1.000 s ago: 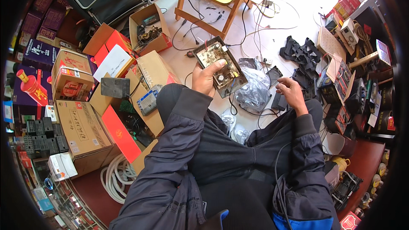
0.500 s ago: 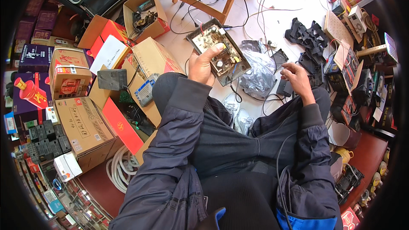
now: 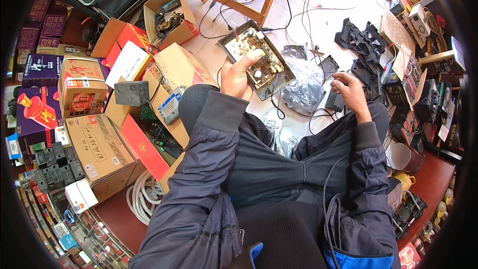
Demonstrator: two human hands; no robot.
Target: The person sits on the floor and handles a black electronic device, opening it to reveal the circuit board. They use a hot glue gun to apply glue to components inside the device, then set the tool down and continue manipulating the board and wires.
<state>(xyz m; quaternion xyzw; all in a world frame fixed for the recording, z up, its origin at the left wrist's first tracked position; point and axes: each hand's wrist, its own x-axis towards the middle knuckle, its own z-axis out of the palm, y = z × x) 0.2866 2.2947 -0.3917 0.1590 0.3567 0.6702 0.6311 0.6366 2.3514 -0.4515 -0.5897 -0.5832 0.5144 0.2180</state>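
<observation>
My left hand (image 3: 236, 78) grips the near left edge of an open black plastic housing with a circuit board (image 3: 249, 45) in it. The thumb lies over the board's parts, and the other fingers are hidden underneath. A black cable hangs from the housing's near corner. Above my right knee, my right hand (image 3: 352, 94) is raised with its fingers curled and the thumb against them. Anything it may hold is too small to make out. Between the hands, beyond my feet, lies a clear plastic bag (image 3: 301, 87) of dark contents. A black adapter-like block (image 3: 334, 101) lies beside the right hand.
Open cardboard boxes (image 3: 181, 67) with electronic parts stand at the left, a dark grey block (image 3: 132, 93) among them. Cables trail over the floor by a wooden stool (image 3: 234, 10). Black plastic pieces (image 3: 361, 40) lie at the far right. A coiled white hose (image 3: 143, 200) is near left.
My right hand has shifted very slightly to the right, its fingers drawn a little closer together. The left hand and the circuit board stay nearly in place.
</observation>
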